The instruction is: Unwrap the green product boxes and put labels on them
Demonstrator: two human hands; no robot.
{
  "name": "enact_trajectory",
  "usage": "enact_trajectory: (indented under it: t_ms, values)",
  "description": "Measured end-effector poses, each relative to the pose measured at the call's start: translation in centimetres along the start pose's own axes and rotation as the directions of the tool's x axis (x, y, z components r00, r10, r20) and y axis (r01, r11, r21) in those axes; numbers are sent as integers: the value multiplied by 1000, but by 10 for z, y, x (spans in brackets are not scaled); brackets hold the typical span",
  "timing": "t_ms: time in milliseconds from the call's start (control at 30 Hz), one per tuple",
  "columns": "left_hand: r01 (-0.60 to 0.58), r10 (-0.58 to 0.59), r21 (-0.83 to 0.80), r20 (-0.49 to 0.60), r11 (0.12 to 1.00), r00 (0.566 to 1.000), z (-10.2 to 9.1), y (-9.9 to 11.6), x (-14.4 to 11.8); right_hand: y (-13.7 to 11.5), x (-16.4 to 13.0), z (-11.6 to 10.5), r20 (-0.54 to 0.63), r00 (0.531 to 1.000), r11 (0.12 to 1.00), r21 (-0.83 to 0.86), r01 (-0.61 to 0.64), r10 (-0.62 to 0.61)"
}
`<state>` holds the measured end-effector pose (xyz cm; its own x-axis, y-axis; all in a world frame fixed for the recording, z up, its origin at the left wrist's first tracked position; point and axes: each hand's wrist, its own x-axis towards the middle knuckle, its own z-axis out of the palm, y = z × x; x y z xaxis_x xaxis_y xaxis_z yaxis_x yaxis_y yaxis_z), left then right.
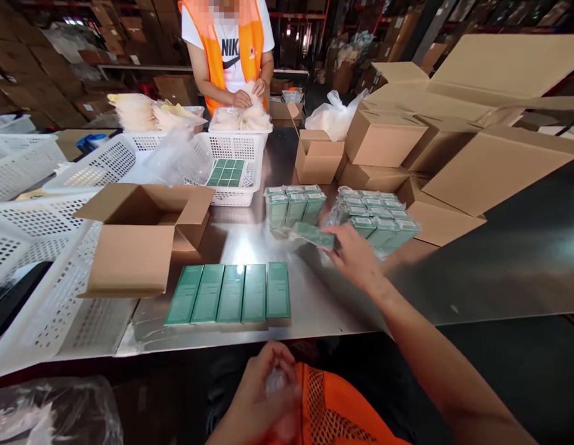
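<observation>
My right hand (354, 254) pinches one end of a small green box (313, 235), held tilted above the metal table. Just behind it stands a group of upright green boxes (293, 207) in clear wrap. A larger wrapped group of green boxes (379, 219) is to its right. Several green boxes (232, 293) lie side by side in a row near the table's front edge. Low in front of my body, my left hand (268, 392) is closed, its fingers curled and partly blurred. Something pale and see-through shows inside it, too unclear to name.
An open carton (143, 247) stands left of the row, beside white perforated baskets (68, 272). Another white basket (238, 194) holds green boxes. Cartons (384, 139) are stacked at the right. Across the table (500, 266), a person in an orange vest (256, 49) handles pale netted items.
</observation>
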<state>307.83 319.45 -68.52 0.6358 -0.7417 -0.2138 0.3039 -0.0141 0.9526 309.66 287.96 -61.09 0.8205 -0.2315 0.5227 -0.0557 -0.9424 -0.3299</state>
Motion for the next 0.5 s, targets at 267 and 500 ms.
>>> enact_trajectory:
  t_ms: [267, 500]
  values:
    - [-252, 185, -270, -252, 929, 950, 23, 45, 57, -85, -124, 3, -103, 929, 662, 729, -172, 355]
    - [-543, 587, 233, -221, 807, 779, 23, 56, 54, -84, -145, 11, -93, 901, 601, 773, -203, 424]
